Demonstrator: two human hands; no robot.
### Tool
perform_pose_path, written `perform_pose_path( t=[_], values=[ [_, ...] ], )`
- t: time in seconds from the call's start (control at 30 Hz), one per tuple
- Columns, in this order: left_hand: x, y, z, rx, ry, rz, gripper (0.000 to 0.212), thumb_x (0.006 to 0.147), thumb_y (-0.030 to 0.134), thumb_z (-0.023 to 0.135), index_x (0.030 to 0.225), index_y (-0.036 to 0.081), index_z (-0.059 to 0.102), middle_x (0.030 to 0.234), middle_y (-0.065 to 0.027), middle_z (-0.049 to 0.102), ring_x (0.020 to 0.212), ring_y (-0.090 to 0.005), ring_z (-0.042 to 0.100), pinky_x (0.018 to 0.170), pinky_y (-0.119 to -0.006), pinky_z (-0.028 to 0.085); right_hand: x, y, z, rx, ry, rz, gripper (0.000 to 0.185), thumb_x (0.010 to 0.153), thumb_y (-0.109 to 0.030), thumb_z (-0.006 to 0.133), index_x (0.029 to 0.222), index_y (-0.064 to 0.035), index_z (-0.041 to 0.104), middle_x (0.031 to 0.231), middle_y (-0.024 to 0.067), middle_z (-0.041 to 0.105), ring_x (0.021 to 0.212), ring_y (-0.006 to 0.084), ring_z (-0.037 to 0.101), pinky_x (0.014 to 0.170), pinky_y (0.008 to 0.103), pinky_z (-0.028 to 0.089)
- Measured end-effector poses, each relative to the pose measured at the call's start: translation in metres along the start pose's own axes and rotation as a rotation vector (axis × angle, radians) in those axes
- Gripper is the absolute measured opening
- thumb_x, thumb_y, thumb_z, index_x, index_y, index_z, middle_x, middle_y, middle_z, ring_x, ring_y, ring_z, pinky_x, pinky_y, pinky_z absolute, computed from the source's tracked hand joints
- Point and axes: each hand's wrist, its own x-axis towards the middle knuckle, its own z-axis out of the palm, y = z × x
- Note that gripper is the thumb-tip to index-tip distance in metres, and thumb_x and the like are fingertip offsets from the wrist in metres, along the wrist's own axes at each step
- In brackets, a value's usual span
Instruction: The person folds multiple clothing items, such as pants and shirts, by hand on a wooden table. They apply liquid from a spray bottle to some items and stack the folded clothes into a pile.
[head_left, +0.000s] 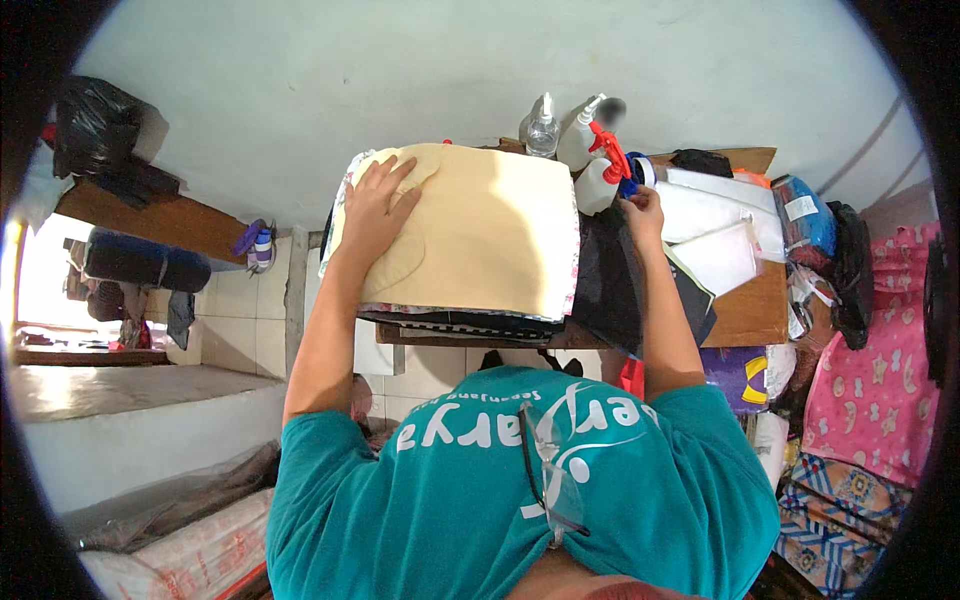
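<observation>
My left hand lies flat with fingers apart on a cream cloth that has a rounded flap or piece of the same colour at its left side. This cloth covers a floral-edged fabric on a wooden table. My right hand is by a blue round object and the upper edge of a black cloth. Its fingers are bent, and what they hold is hidden. Just left of it stands a white spray bottle with a red trigger head.
Behind the cloth stand a clear pump bottle and another white spray bottle, close to the wall. White sheets and a blue plastic-wrapped bundle lie at the right. A pink patterned cloth hangs farther right.
</observation>
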Motion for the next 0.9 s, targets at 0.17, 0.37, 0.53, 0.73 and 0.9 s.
perform_pose_path(
  t=[0.17,0.37,0.53,0.73,0.9],
  values=[
    [-0.006,0.009,-0.016,0.187,-0.076,-0.107,0.044,0.087,0.038,0.051,0.126,0.019,0.048,0.136,-0.014,0.038,0.13,-0.0299,0.028,0.104,-0.058,0.007,-0.023,-0.068,-0.006,0.321,-0.501,0.226,0.01,0.078,-0.006,0.057,0.086,-0.0005,0.061,0.073,0.0054,0.06,0.066,0.0141,0.057,0.061,0.0254,0.047],
    [-0.024,0.085,-0.028,0.0,0.015,0.233,0.042,0.077,0.022,0.063,0.115,0.005,0.053,0.122,-0.0156,0.049,0.116,-0.0324,0.042,0.101,-0.045,0.029,-0.079,-0.124,-0.054,0.441,-0.951,0.484,0.02,0.086,-0.022,0.055,0.089,-0.0022,0.056,0.074,0.0048,0.059,0.064,0.0111,0.057,0.059,0.0231,0.047],
    [-0.074,0.161,0.009,-0.052,-0.174,0.452,0.047,0.071,0.017,0.066,0.114,0.006,0.052,0.117,-0.0148,0.049,0.115,-0.0338,0.041,0.1,-0.048,0.029,-0.092,-0.137,-0.047,0.464,-0.823,0.482,0.037,0.081,-0.036,0.064,0.088,-0.0016,0.053,0.077,0.0046,0.057,0.06,0.0112,0.055,0.055,0.0227,0.045],
    [-0.096,0.19,0.028,-0.372,-0.413,0.297,0.023,0.077,0.014,0.063,0.097,0.004,0.059,0.098,-0.0126,0.058,0.094,-0.0291,0.056,0.081,-0.039,0.045,-0.082,-0.123,-0.034,0.532,-0.993,0.567,0.026,0.072,-0.025,0.073,0.072,-0.0054,0.055,0.066,0.0029,0.055,0.056,0.0084,0.05,0.045,0.0238,0.036],
    [-0.119,0.184,0.078,-0.462,-0.515,0.384,0.016,0.081,0.013,0.058,0.093,0.003,0.059,0.09,-0.0124,0.06,0.087,-0.0295,0.057,0.074,-0.037,0.047,-0.084,-0.147,-0.034,0.466,-0.851,0.243,0.022,0.076,-0.018,0.065,0.085,-0.0023,0.053,0.08,0.0056,0.056,0.065,0.0119,0.051,0.055,0.027,0.042]
  ],
)
